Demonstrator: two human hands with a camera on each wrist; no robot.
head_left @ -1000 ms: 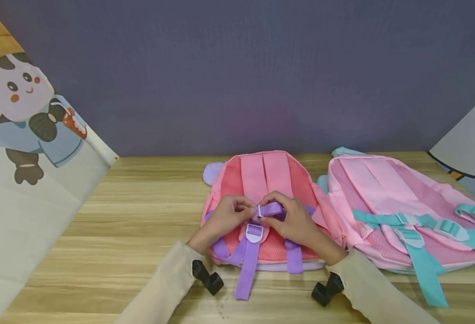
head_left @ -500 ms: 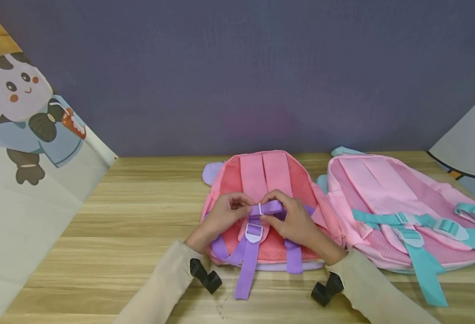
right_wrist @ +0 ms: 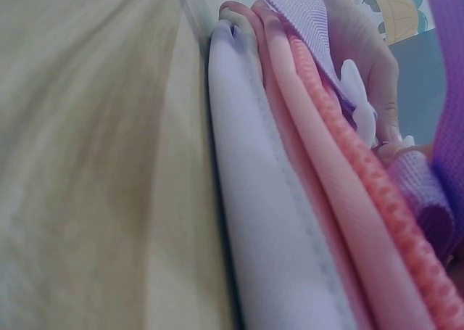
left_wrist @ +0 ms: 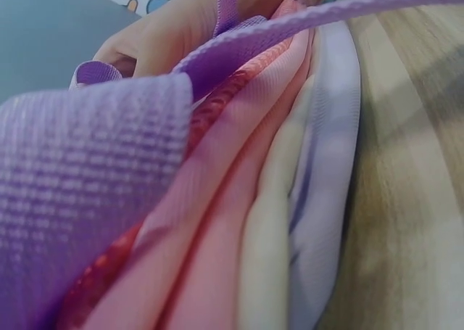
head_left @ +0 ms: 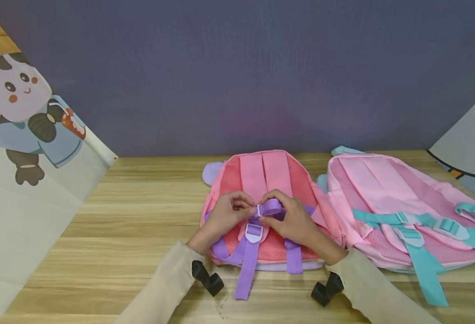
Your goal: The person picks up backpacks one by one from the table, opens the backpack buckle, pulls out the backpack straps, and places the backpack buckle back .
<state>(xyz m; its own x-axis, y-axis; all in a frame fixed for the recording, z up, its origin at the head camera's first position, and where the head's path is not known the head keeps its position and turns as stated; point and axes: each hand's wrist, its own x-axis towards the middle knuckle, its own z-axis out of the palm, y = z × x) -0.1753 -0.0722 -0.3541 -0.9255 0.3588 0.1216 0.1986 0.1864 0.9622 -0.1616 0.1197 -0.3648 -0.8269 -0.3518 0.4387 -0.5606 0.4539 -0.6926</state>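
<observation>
A coral-pink backpack (head_left: 253, 171) lies with its strap side up on the wooden table. Above its middle, both hands work at a purple webbing strap (head_left: 272, 207) that runs through a small white slider buckle (head_left: 258, 210). My left hand (head_left: 227, 216) pinches the strap at the slider's left side with thumb and index finger. On the other side my right hand (head_left: 294, 220) pinches the slider, and a loop of strap bulges beside its fingers. Just below hangs a white ladder-lock buckle (head_left: 254, 232) with a loose purple tail. The left wrist view shows mostly webbing and the bag's edge.
To the right lies a light pink backpack (head_left: 383, 180) with teal straps, one tail (head_left: 427, 279) trailing toward the table's front. The wooden table (head_left: 140, 225) meets a dark wall (head_left: 221, 81) at the back. A cartoon-printed panel (head_left: 39, 180) stands at the left.
The left fingers shifted slightly left, showing strap beside the slider, then came back against it. The strap loop right of the slider has become rounder. Backpacks have stayed put.
</observation>
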